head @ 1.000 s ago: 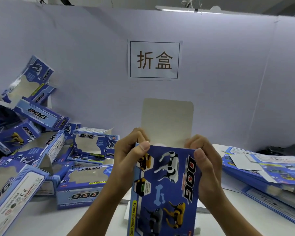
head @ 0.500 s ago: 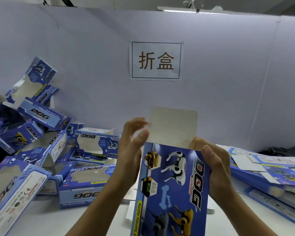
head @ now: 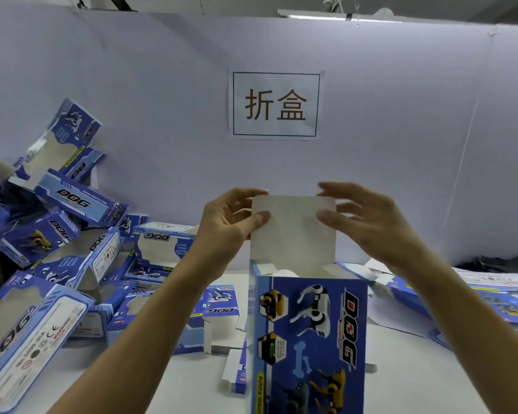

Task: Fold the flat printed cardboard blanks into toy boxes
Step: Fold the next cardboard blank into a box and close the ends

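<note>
Toy box (head: pixel 310 339) standing upright on table (head: pixel 189 383), top flap (head: pixel 293 231) raised. Left hand (head: pixel 226 227) pinching flap's left edge; right hand (head: pixel 362 222) pinching right edge, evidently to steady it for folding down. Finished boxes (head: pixel 57 234) piled left.

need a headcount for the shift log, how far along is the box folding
Done: a heap of folded boxes lies at left. In hand: an upright box, its top flap still up, pinched by the left hand and right hand. Left: a stack of flat blanks at right.
</note>
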